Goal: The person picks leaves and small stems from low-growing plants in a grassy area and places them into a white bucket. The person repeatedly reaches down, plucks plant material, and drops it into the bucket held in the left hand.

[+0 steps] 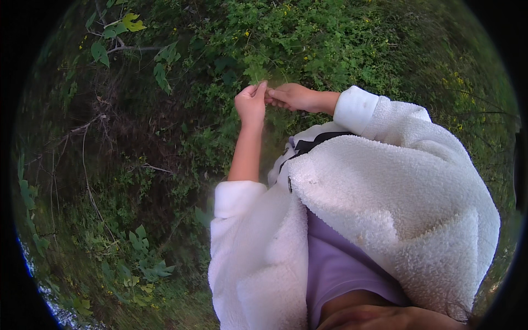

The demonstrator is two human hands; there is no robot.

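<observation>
My left hand is raised with thumb and fingers drawn together. From the right, my right hand reaches in, its fingers curled and its thumb laid toward the left fingertips. The two sets of fingertips meet or nearly meet. Just beyond them, a light green leafy sprig shows against the undergrowth. Whatever may be pinched between the fingers is too small and blurred to make out.
Dense green plants with small yellow flowers spread ahead. A bare branch with lobed leaves juts in at upper left. Dry twigs lie to the left. My white fleece jacket fills the lower right.
</observation>
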